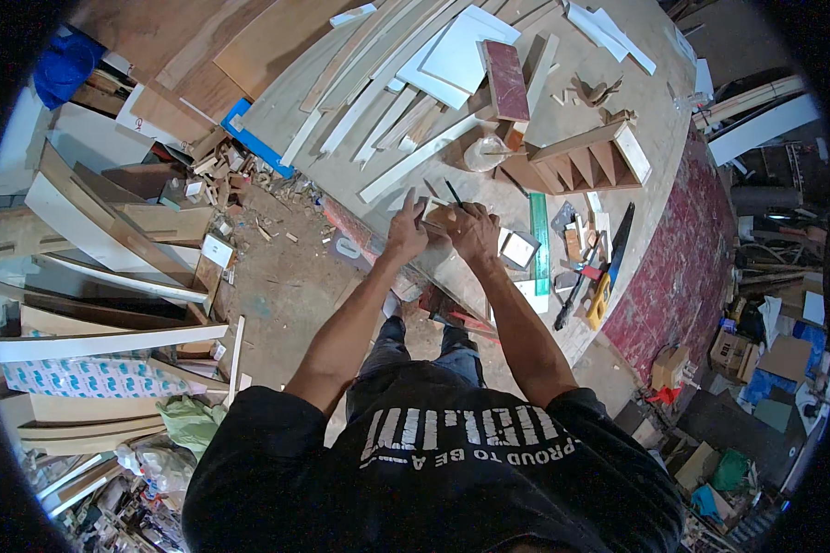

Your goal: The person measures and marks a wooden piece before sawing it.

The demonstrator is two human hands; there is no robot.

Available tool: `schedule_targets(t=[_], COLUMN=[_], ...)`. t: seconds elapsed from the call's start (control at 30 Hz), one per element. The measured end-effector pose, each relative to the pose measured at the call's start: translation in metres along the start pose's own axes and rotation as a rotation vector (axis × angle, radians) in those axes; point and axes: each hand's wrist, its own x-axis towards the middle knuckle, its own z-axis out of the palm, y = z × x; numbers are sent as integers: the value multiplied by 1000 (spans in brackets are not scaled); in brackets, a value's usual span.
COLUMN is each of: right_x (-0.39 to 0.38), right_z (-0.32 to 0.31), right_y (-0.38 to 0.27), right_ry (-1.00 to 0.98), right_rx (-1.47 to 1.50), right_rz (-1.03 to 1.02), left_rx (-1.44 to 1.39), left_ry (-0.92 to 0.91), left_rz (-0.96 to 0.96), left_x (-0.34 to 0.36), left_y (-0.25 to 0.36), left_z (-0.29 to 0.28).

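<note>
At the near edge of the workbench, my left hand grips the left end of a small wooden piece, its index finger stretched out forward. My right hand is closed around a thin dark pencil that points up and to the left, and its fingers touch the right side of the wooden piece. Just right of that hand lies a small white-topped square block. Beyond it is a green ruler. A clear plastic bag or cup sits ahead of my hands.
An open wooden box with angled dividers stands on the workbench. A yellow-handled saw lies at the right. White strips and a dark red board lie farther back. Stacked panels and floor scraps are at the left.
</note>
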Motion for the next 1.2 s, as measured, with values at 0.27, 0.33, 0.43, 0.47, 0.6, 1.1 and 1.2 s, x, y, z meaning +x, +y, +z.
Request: schedule_targets(t=[0.27, 0.33, 0.43, 0.47, 0.6, 1.1, 1.2], right_x=[-2, -1, -4, -4, -3, -2, -1], right_z=[-4, -6, -3, -4, -4, -5, -3], right_y=[-4, -9, 3, 1, -4, 0, 1], right_ry=[-2, -37, -4, -1, -20, -33, -67], right_rx=[-18, 12, 18, 21, 56, 41, 71], right_rz=[-2, 5, 7, 10, 20, 23, 24], left_rx=[-46, -45, 162, 376, 481, 762, 824], left_ry=[48, 11, -10, 33, 2, -372, -319], left_rz=[-95, -137, -21, 124, 408, 487, 507], left_x=[-17, -13, -5, -6, 19, 59, 50], left_y=[-9, -12, 13, 20, 28, 31, 33], left_z=[-1, -8, -7, -10, -16, -14, -17])
